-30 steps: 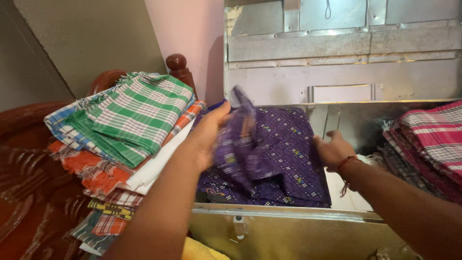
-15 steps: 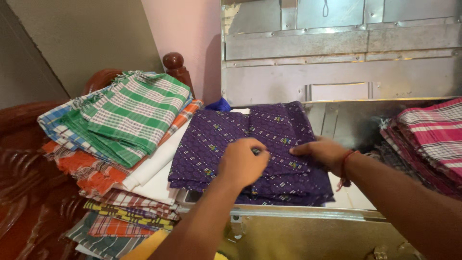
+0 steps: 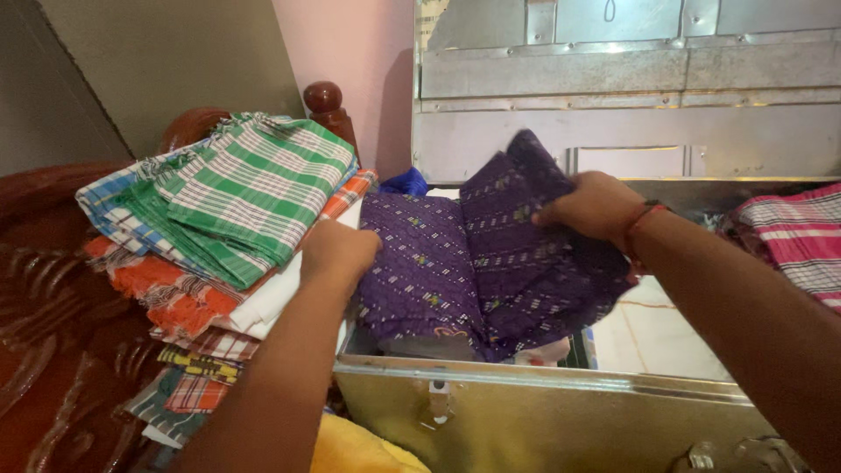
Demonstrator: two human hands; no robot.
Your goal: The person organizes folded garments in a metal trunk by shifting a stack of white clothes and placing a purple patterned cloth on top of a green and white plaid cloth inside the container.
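The purple patterned cloth (image 3: 477, 263) is lying across the open top of the metal trunk (image 3: 543, 416), which serves as the reference landmark. The left hand (image 3: 337, 254) is pressing down on the cloth's left edge, at the trunk's left rim; its fingers are curled over the fabric, apparently pinning that side so the fold does not slide. The right hand (image 3: 596, 208) is raised above the trunk's middle, with its fingers closed on a lifted flap of the same cloth, holding the flap upright and tilted toward the trunk's raised lid (image 3: 631, 88). To the left of the trunk, a stack of folded checked cloths (image 3: 236, 201), green on top and orange beneath, is resting on a carved wooden bed frame (image 3: 53, 289). At the trunk's right edge, a red and pink checked cloth (image 3: 793, 236) is draping over the side.
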